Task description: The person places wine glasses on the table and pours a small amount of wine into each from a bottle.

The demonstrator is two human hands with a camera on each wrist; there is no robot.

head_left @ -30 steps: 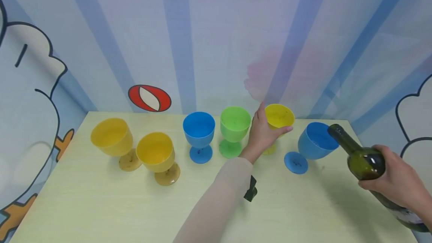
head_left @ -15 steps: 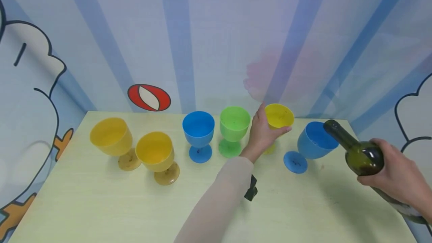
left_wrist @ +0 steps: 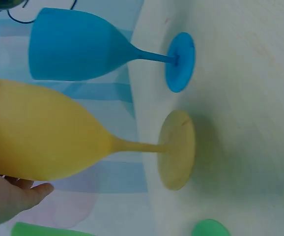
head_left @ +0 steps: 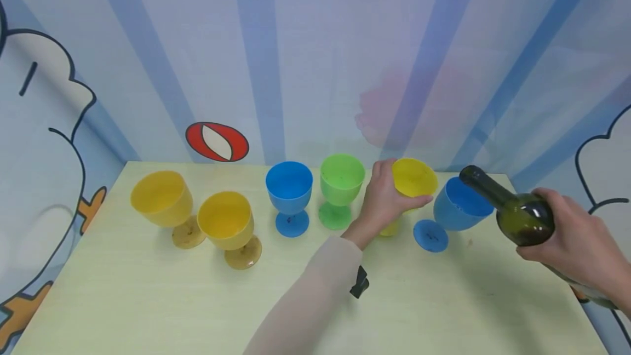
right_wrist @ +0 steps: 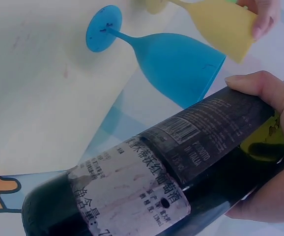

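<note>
My left hand [head_left: 382, 199] grips the bowl of a bright yellow goblet [head_left: 415, 179], thumb on its near side. In the left wrist view its stem and round foot show; whether the foot touches the table I cannot tell. My right hand [head_left: 581, 242] grips a dark green wine bottle [head_left: 525, 218] around its shoulder, with a printed label [right_wrist: 132, 191] visible in the right wrist view. The bottle is tilted, its mouth up and left, near the rim of a blue goblet [head_left: 455, 210]. This blue goblet stands on the table, right of the yellow one.
Left of my left hand stand a green goblet [head_left: 342, 179], another blue goblet [head_left: 290, 182] and two deeper yellow goblets, one nearer [head_left: 225, 221] and one at far left [head_left: 161, 199]. The pale table [head_left: 148, 300] meets a striped backdrop [head_left: 315, 59] at its back edge.
My left hand and the yellow goblet have shifted slightly toward me, the goblet's rim also to the right. The bottle's mouth has moved left and up, over the blue goblet's rim.
</note>
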